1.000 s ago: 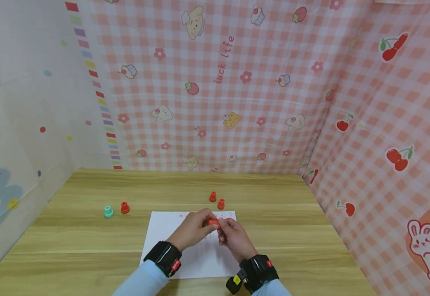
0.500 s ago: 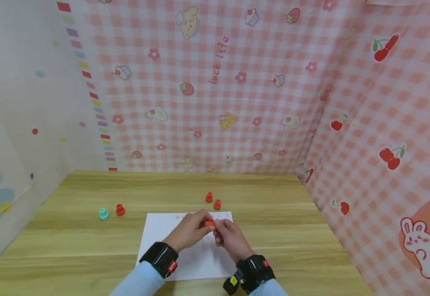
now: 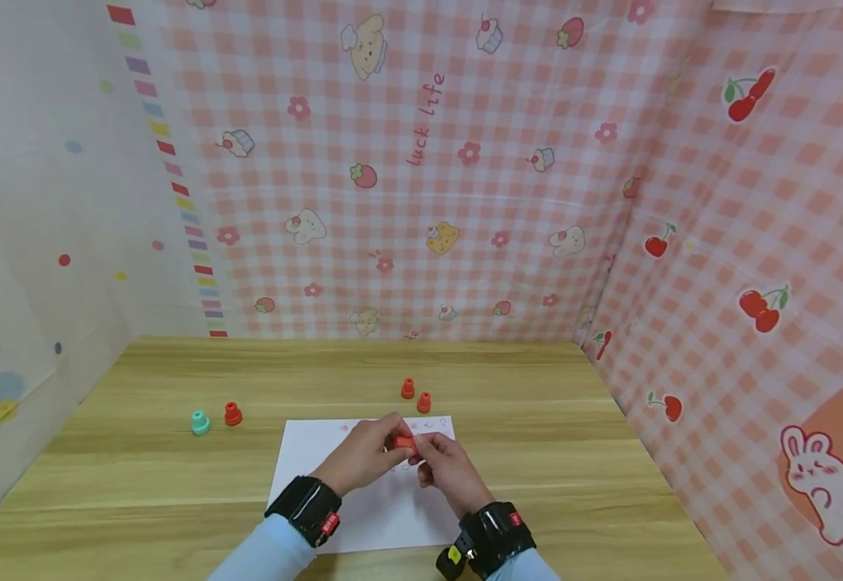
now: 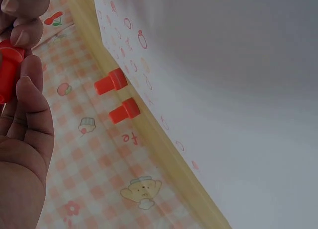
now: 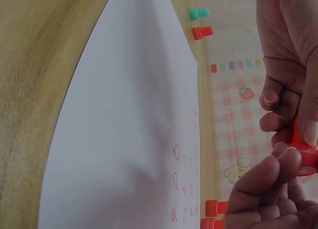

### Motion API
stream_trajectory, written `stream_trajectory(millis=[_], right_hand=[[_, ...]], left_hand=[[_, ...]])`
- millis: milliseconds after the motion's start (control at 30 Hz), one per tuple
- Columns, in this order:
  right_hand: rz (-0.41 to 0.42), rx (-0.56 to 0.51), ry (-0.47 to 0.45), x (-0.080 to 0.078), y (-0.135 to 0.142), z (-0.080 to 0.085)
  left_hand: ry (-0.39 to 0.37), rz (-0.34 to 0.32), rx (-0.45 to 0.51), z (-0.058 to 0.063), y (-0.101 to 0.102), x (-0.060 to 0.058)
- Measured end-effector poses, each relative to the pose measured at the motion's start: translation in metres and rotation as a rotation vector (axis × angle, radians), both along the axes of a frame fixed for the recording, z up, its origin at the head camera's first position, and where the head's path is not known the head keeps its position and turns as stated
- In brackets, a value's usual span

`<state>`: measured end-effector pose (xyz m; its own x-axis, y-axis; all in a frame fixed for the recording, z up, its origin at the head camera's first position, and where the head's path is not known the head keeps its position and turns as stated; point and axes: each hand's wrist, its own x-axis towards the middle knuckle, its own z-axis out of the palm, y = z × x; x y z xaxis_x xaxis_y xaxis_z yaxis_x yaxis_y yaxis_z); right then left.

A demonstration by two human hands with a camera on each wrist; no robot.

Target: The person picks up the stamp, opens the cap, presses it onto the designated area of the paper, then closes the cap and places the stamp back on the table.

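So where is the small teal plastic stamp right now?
In the head view the small teal plastic stamp stands on the wooden table, far left of the white paper sheet, beside a red plastic stamp.

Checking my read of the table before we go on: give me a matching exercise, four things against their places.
Things:
1. teal stamp
2. red stamp in the hands
3. pair of red stamps
4. white paper

Places:
A. just past the paper's far edge
B. flat on the table under the hands
C. pinched between left hand and right hand
D. far left, beside a lone red stamp

Pairs: 1-D, 2-C, 3-A, 4-B
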<state>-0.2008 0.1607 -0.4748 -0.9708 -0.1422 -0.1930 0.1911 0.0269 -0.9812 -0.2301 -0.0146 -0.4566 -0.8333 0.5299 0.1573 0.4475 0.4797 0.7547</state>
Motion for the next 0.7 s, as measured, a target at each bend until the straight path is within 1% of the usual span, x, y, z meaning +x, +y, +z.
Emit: stream_trajectory(millis=[133, 233, 367, 433, 500, 533, 600, 700], right_hand=[[0.003, 0.041, 0.015, -0.001, -0.001, 0.000], [0.001, 0.080, 0.036, -0.001, -0.001, -0.001], [-0.001, 0.151, 0.076, 0.000, 0.001, -0.001], [-0.001, 0.214, 0.106, 0.000, 0.003, -0.001], [0.000, 0.305, 0.141, 0.000, 0.004, 0.001], [0.003, 0.368, 0.169, 0.000, 0.005, 0.001], [0.011, 0.513, 0.237, -0.001, 0.007, 0.002], [0.029, 0.763, 0.343, -0.002, 0.009, 0.003]], left_hand=[[0.028, -0.011, 0.018, 0.000, -0.003, -0.001], [0.064, -0.012, 0.022, 0.000, -0.006, -0.002], [0.094, 0.009, 0.011, 0.000, -0.011, -0.003], [0.102, 0.026, -0.004, 0.000, -0.014, -0.004], [0.109, 0.044, -0.026, 0.001, -0.018, -0.005], [0.111, 0.052, -0.037, 0.001, -0.019, -0.006], [0.119, 0.063, -0.062, 0.001, -0.022, -0.007], [0.137, 0.073, -0.107, 0.000, -0.026, -0.008]])
